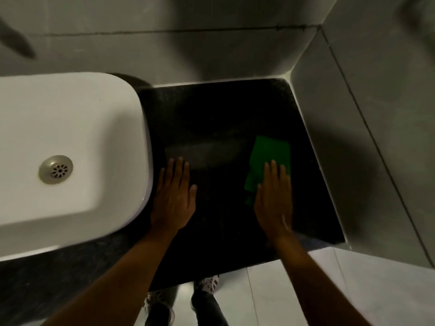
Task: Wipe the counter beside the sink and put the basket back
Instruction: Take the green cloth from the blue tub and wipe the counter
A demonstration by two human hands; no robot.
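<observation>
A: Head view, looking down — what bounds the counter (211, 118)?

B: The white sink (70, 147) overlaps its left edge, grey tiled walls (235, 55) close the far edge and the right edge, and the near edge drops to the pale floor (306, 290), where shoes (209, 283) show below.

A: Any open room on top?

B: The dark surface is bare from the sink's side across the middle and up to the far right corner. Only the green cloth (268, 158) lies on it, toward the right edge, about midway between far and near.

A: How does the cloth lie?

B: Flat, its long axis running from near to far, tilted a little so the far end leans right. It stops just short of the right wall.

A: And the hands?

B: The right hand (274, 201) lies palm down on the cloth's near end, fingers straight and close together. The left hand (175, 198) lies flat on the bare counter just beside the sink, fingers together, thumb out a little. Neither pinches anything.

A: The basket?

B: Not in view.
</observation>
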